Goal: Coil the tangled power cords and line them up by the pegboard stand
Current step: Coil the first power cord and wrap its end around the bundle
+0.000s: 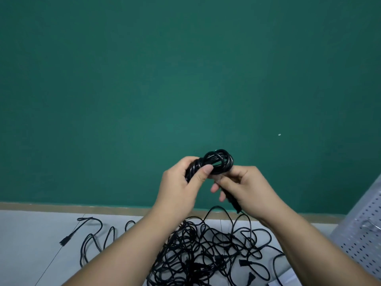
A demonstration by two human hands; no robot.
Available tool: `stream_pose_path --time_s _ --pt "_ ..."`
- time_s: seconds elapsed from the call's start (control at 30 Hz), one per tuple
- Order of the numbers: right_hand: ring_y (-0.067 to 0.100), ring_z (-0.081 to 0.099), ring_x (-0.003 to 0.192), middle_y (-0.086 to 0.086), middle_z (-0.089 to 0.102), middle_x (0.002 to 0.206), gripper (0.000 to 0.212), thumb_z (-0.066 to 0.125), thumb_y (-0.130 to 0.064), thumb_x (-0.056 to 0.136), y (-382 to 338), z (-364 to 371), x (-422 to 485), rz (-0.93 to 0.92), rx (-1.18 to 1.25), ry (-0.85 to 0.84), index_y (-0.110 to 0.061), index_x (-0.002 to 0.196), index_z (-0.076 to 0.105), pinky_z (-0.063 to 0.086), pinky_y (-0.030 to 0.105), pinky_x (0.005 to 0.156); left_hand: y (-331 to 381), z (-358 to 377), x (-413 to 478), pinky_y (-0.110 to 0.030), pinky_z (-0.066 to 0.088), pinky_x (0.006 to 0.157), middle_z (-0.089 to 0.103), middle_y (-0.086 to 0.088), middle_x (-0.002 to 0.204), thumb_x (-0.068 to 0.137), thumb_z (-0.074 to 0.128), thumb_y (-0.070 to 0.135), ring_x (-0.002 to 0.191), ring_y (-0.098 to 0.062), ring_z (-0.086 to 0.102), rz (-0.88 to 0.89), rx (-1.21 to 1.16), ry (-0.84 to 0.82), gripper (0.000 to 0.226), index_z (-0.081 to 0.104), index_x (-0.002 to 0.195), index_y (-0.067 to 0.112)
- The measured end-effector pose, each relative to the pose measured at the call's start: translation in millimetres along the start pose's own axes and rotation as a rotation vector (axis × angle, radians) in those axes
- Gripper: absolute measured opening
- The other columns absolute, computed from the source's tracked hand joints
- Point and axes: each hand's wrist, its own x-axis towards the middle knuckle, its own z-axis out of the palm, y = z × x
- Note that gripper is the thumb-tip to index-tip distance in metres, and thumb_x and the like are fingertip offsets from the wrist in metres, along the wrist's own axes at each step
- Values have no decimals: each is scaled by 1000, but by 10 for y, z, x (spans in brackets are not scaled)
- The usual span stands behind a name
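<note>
Both hands hold one coiled cord [219,162] up before the green wall [185,79]. The left hand [181,182] wraps its fingers round the bundle, thumb pressed on the loops. The right hand [245,186] grips the other side, a black end hanging below its fingers. Beneath the hands, a tangled pile of cords [206,254] lies on the floor [31,244]. The pegboard stand [362,234] stands below and right of the right hand.

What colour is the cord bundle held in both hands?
Black, slightly glossy; the cord bundle shows best in the head view, against the green wall.
</note>
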Motion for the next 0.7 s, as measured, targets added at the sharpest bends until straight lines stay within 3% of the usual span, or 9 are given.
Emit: stream_pose_path --time_s 0.07,0.13,0.23,0.33,0.4,0.5,0.63,0.7 --pt "16 68 58 4 80 84 15 64 -13 105 27 136 -10 33 0 75 -23 111 74 53 32 62 -47 52 26 -33 54 78 74 11 87 97 73 46 82 -10 68 -75 -9 22 17 70 100 29" --pt "19 74 63 -1 80 85 14 64 -16 105 34 222 -37 61 -56 152 -27 113 61 57 36 66 -36 125 26 -29 54 82 75 13 93 100 69 41 89 -6 69 -86 -9 11 14 69 107 30" --pt "10 74 70 -14 78 83 12 68 -23 100 26 270 -98 9 -296 214 -30 103 58 59 37 78 -21 187 65 -19 49 81 73 16 100 106 57 44 92 0 67 -154 -31 -1 17 66 116 34" --pt "-1 70 84 -21 76 83 12 75 -33 93 -35 217 -165 -38 -474 260 -35 98 64 56 29 84 -36 179 120 -32 44 76 62 11 86 110 44 47 76 -11 54 -306 -120 3 28 66 108 30" --pt "2 73 88 -17 78 88 14 80 -31 90 -75 160 -196 -3 -346 241 -33 99 70 57 31 89 -57 154 139 -33 41 69 58 7 83 112 42 43 72 -13 51 -316 -124 -6 28 65 107 28" --pt "24 77 100 1 82 100 20 82 -19 90 -163 95 -205 86 104 141 -21 108 74 58 47 99 -57 141 132 -28 45 71 65 11 91 111 46 43 80 -9 58 -317 -152 -37 24 65 118 30" --pt "28 77 107 15 80 105 28 77 -9 88 -171 34 -173 108 491 132 -4 115 73 57 37 89 -35 180 109 -27 41 61 59 17 72 106 56 47 68 -10 51 -338 -311 -10 20 68 117 34" --pt "20 75 102 8 79 102 28 78 -19 84 -134 78 -158 109 565 178 -11 111 79 57 32 81 -3 211 113 -32 43 73 61 21 73 105 60 42 71 -8 52 -325 -391 19 18 69 116 30"
